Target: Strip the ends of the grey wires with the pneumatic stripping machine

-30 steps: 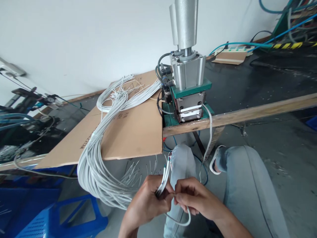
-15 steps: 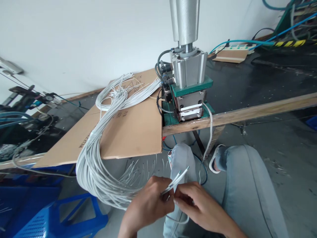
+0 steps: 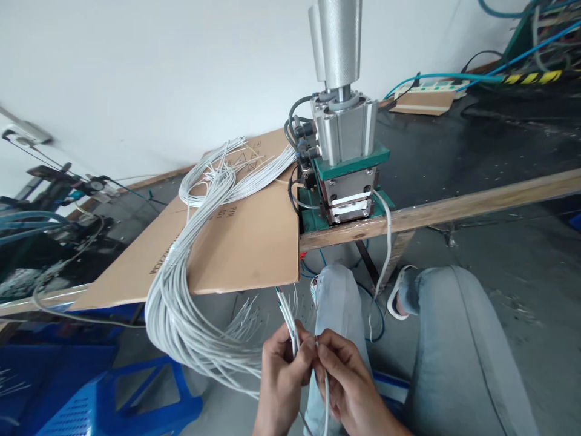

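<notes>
Wire ends pinched by left hand and right hand, cardboard-covered bench, white wall

Wire bundle on cardboard sheet, left of press on surface; my hands below, before my knees.

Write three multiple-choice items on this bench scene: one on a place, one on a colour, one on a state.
1. Where does the big bundle of grey wires lie?
A. On the cardboard sheet, hanging over its edge
B. Inside the blue crate
C. On top of the press

2. What colour is the base of the press?
A. Red
B. Green
C. Yellow

3. What are the hands doing?
A. Resting empty
B. Both pinching a few wire ends
C. Pressing the machine

Key: 1 A, the wires drape off the cardboard. 2 B, green plates show. 3 B, left hand and right hand meet on the wires.
</notes>
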